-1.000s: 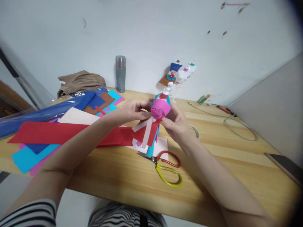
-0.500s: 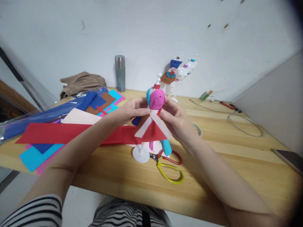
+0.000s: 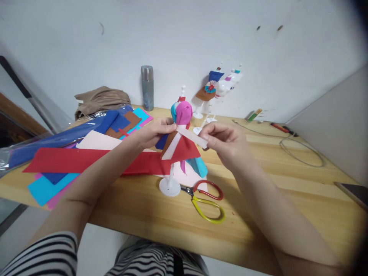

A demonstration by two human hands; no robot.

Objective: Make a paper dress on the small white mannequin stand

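A miniature dress form [image 3: 184, 113] stands in front of me on a white round base [image 3: 170, 186]. It wears a pink and blue top and a red, brown and blue skirt [image 3: 186, 149]. My left hand [image 3: 161, 130] pinches it at the waist, where a pale pink strip [image 3: 191, 136] crosses. Thumb and fingers of my right hand [image 3: 222, 140] are closed on the free end of this strip, drawing it out to the right. The strip's other end hangs over the skirt front. Scissors [image 3: 208, 201] with one red and one yellow handle lie below the skirt.
Coloured sheets, including a long red one [image 3: 66, 160], spread across the left of the table. A metal flask [image 3: 147, 88] and a brown cloth [image 3: 102, 99] are behind them. More dressed forms [image 3: 211, 88] stand by the wall. A cable [image 3: 301, 153] lies at right.
My right hand has left the waist and moved right, lifting one end of the pale strip off the skirt. My left hand stays at the waist. The form appears slightly further left.
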